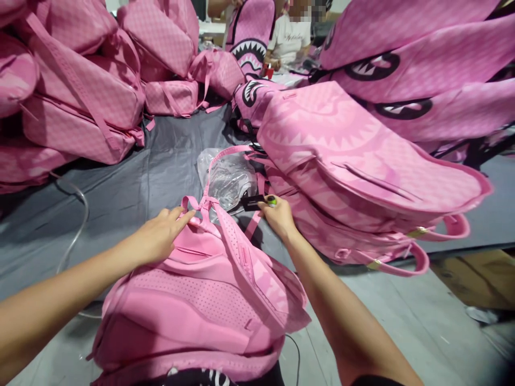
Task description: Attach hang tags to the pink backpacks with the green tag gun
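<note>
A pink backpack (189,300) with a perforated back panel and shoulder straps leans over the near table edge, against my body. My left hand (161,236) lies over its upper left end, fingers closed on the pink fabric beside a knotted strap (207,203); the thumb is hidden. To the right of that strap, my right hand (279,217) is closed around a small tool (254,202) with a flat black part and a green-and-black end. Its exact kind is unclear. A crumpled clear plastic bag (227,174) lies just beyond the tool.
Pink backpacks with shark-mouth prints (354,139) are stacked at right, their handles overhanging the table. More pink bags (88,96) are heaped at left on the grey-covered table (161,161). A clear hose (82,214) crosses the left side. Across the table is a person in a white shirt (290,40).
</note>
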Tool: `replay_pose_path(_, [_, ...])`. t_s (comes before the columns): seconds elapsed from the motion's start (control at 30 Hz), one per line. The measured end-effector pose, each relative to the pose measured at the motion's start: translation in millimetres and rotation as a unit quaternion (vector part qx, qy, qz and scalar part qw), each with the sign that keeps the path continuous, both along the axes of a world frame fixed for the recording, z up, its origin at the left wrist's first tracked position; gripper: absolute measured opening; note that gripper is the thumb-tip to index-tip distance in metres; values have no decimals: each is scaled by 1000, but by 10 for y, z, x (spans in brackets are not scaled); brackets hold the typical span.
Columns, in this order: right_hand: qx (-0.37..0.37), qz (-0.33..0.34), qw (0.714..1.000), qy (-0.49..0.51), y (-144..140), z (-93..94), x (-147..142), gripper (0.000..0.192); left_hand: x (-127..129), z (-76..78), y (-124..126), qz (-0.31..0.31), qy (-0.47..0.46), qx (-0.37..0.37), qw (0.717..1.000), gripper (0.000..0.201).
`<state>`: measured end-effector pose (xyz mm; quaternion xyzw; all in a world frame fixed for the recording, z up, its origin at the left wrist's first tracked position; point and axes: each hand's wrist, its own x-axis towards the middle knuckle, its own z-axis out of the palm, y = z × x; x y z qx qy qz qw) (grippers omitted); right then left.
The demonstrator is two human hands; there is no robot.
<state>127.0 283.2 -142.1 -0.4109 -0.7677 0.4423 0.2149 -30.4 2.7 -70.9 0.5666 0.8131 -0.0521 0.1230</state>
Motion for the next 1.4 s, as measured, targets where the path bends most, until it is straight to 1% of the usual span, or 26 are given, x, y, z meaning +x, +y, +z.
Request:
replay_pose_path(0.07, [94, 23, 991, 90, -235, 194, 164, 12, 9, -3, -20, 8, -21, 42, 999, 84])
replay_pose_path(0.1, [158, 57, 975, 146, -376, 293, 237, 16, 37, 9, -36, 15, -34, 87, 996, 77])
replay_pose_path(0.17, [283, 152, 915, 243, -676, 479, 362, 21, 151, 59, -75, 31, -56, 217, 974, 59])
replay_pose_path(0.2, [323, 199, 884, 273, -821, 559, 411, 21, 238, 90, -97, 34, -74, 281, 956, 51])
replay_pose_path(0.23, [341, 237, 863, 288, -952, 625, 451, 21, 338, 119, -120, 35, -109, 328, 938, 48])
replay_pose_path(0.27, [345, 270, 848, 298, -1065, 676, 480, 20, 444, 143, -143, 39, -165, 352, 921, 47])
replay_pose_path(0.33, [338, 328, 827, 308, -1224, 733, 511, 19, 642, 164, -192, 62, -317, 349, 879, 42])
replay_pose_path(0.37, [334, 348, 820, 307, -1268, 744, 517, 21, 716, 161, -219, 84, -381, 342, 855, 33])
replay_pose_path(0.4, [329, 357, 820, 302, -1293, 748, 521, 24, 768, 150, -249, 109, -411, 343, 838, 22])
replay_pose_path(0.43, [322, 352, 828, 295, -1304, 749, 523, 29, 797, 135, -280, 130, -400, 355, 835, 12])
replay_pose_path(0.47, [313, 339, 840, 286, -1308, 753, 527, 34, 805, 118, -313, 139, -358, 372, 845, 11])
replay_pose_path(0.53, [301, 314, 859, 269, -1318, 775, 538, 39, 786, 88, -376, 117, -242, 391, 880, 17])
replay_pose_path(0.57, [307, 316, 860, 258, -1335, 794, 546, 37, 771, 77, -402, 90, -193, 395, 894, 16])
replay_pose_path(0.63, [349, 344, 844, 218, -1396, 842, 558, 27, 751, 58, -440, 20, -120, 403, 907, 14])
replay_pose_path(0.67, [373, 358, 836, 186, -1439, 866, 561, 25, 750, 47, -455, -13, -87, 411, 907, 13])
replay_pose_path(0.73, [410, 367, 827, 119, -1529, 899, 559, 31, 761, 21, -482, -60, -33, 428, 901, 11])
replay_pose_path(0.83, [426, 368, 824, 66, -1622, 889, 543, 35, 780, -26, -535, -82, -19, 432, 898, 8])
replay_pose_path(0.93, [410, 375, 828, 70, -1586, 825, 519, 33, 758, -55, -620, -87, -18, 439, 894, 9])
replay_pose_path(0.97, [403, 367, 835, 78, -1541, 801, 506, 31, 739, -62, -662, -80, -14, 449, 890, 4])
replay_pose_path(1.0, [397, 351, 844, 87, -1485, 776, 489, 28, 715, -69, -712, -61, -6, 457, 888, 6])
replay_pose_path(1.07, [378, 310, 867, 98, -1368, 727, 440, 21, 660, -95, -831, 17, 12, 451, 892, 30])
replay_pose_path(1.1, [362, 299, 878, 96, -1323, 703, 407, 19, 633, -115, -893, 67, 17, 430, 900, 42])
replay_pose_path(1.17, [327, 313, 889, 66, -1288, 656, 328, 23, 592, -160, -1003, 155, 1, 355, 922, 60])
replay_pose_path(1.27, [298, 374, 877, -47, -1362, 606, 189, 32, 578, -203, -1077, 221, -55, 249, 941, 71])
replay_pose_path(1.33, [284, 411, 855, -137, -1443, 599, 107, 30, 594, -203, -1063, 244, -68, 214, 944, 70])
replay_pose_path(1.4, [284, 437, 832, -189, -1512, 604, 42, 26, 612, -201, -1028, 262, -59, 195, 943, 72])
